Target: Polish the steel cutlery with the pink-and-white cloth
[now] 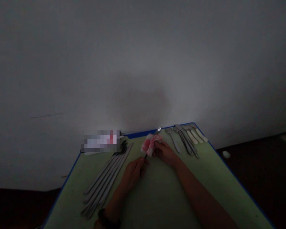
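Note:
My left hand (135, 168) is closed around the lower handle of a metal spoon (158, 130), whose shiny rounded end points toward the wall. A pink and white cloth (149, 144) is wrapped about the spoon's middle and hides that part. My right hand (165, 152) grips the cloth from the right side. To the left of my hands, several long-handled forks (107, 176) lie side by side at a slant. A short spoon (173, 140) lies to the right of the cloth.
Further right are several metal utensils (186, 140) and several pieces with pale handles (197, 135). A blurred-out package (100, 141) lies at the back left. The green table (152, 203) has a blue edge and stands against a grey wall (143, 63). A small white object (226, 154) is beyond its right edge.

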Demonstrator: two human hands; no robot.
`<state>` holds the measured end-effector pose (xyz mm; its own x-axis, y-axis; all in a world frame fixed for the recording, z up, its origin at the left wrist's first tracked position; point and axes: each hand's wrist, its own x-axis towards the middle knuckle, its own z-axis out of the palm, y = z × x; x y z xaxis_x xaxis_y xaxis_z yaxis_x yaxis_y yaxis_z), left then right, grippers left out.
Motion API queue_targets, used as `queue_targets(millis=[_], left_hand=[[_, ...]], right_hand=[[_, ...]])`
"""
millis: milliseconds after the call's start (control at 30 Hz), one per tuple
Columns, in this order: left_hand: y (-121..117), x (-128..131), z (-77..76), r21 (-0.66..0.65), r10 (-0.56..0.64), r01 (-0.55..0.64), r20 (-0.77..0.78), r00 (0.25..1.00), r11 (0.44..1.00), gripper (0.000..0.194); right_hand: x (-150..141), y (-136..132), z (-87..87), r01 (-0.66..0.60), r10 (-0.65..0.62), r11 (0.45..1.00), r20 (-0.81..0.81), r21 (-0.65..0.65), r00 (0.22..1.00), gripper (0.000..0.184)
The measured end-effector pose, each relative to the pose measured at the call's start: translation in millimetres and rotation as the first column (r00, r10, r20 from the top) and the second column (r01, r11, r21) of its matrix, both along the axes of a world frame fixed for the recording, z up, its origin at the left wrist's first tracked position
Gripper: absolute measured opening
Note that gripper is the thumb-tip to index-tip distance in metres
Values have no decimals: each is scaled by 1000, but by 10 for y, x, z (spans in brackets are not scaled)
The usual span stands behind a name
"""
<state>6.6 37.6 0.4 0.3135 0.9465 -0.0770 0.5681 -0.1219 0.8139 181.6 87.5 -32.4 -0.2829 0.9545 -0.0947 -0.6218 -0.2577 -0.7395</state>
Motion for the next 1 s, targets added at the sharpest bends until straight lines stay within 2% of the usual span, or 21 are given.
queue_targets(millis=[267,367,600,700,867,1000], left_hand=[[-24,-26,-37,-14,36,-37,-34,999,999,45],[-32,-22,-39,-5,29,-29,-58,998,1000,44],[-29,4,-16,-20,12,-13,-76,997,1000,46],[-34,0,0,-13,1,-1,-21,1000,1000,44],[-29,-78,44,-65,-102,117,196,975,991,43],[-6,-111,84,-111,-99,123,199,975,986,42]], right_hand=[[-4,-7,-61,-23,20,998,-44,-54,999,35],[-1,-10,-58,-40,39,997,-19,-60,999,31],[17,-26,11,14,-14,997,2,-74,1000,24],[26,-19,14,38,-38,995,2,-88,999,24],[11,-17,33,92,-99,984,-35,-151,995,27],[7,12,85,135,-146,982,-78,-135,986,29]])
